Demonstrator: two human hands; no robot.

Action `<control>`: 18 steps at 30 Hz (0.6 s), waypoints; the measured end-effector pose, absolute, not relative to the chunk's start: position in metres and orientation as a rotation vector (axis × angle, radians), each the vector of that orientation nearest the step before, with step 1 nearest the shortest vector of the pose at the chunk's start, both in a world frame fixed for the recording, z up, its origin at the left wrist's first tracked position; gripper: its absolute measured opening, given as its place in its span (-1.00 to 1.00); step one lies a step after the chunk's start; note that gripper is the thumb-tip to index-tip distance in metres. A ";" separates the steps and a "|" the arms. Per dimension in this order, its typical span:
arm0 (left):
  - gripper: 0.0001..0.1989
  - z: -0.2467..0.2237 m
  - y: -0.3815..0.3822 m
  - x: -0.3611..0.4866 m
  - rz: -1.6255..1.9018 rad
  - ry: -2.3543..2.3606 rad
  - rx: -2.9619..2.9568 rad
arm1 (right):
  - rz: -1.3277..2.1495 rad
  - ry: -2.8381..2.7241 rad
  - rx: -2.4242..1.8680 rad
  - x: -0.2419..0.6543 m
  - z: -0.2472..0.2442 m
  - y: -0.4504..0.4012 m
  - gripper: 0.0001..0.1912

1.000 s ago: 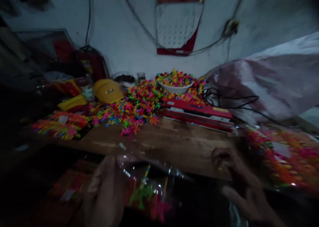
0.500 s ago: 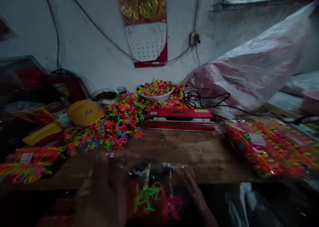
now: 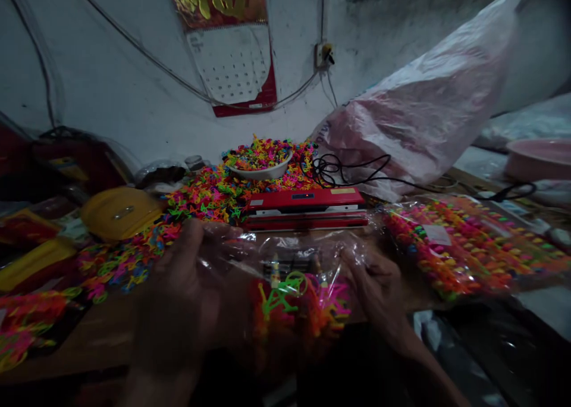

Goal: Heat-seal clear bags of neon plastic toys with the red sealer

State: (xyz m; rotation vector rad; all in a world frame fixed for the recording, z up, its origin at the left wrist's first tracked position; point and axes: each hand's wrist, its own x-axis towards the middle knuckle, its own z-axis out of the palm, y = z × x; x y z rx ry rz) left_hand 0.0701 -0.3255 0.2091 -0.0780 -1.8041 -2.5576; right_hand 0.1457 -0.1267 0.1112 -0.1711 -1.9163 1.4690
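Near the front edge of the brown wooden table (image 3: 111,335), a clear plastic bag with bright neon plastic pieces inside (image 3: 294,294) was held up in both hands. The left hand (image 3: 178,288) gripped the bag's left side, with the thumb lying along its top edge. The right hand (image 3: 379,288) pinched the bag's right side between thumb and fingers. Green, pink and orange shapes sat low in the bag.

Just behind the bag lay a long red sealing machine (image 3: 307,207), flat on the table. Behind that stood a white bowl heaped with tiny coloured pieces (image 3: 259,160), and a big loose pile of the same neon pieces (image 3: 200,196) spread to its left. A round yellow lid (image 3: 118,210) rested beside the pile. On the right lay a filled clear packet of coloured pieces (image 3: 464,246). A large pink plastic sack (image 3: 428,115) leaned against the wall, with a black cord (image 3: 339,169) looped in front of it. A red and white wall calendar (image 3: 232,62) hung above.
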 end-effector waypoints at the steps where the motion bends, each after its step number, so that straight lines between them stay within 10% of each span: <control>1: -0.77 0.203 -0.320 0.059 -2.659 -1.772 -0.086 | 1.441 -1.913 -0.195 0.141 0.116 -0.119 -0.72; 18: -0.70 0.028 -0.238 -0.106 -2.891 -2.203 0.700 | 1.711 -1.990 -0.768 0.013 -0.005 -0.050 -0.56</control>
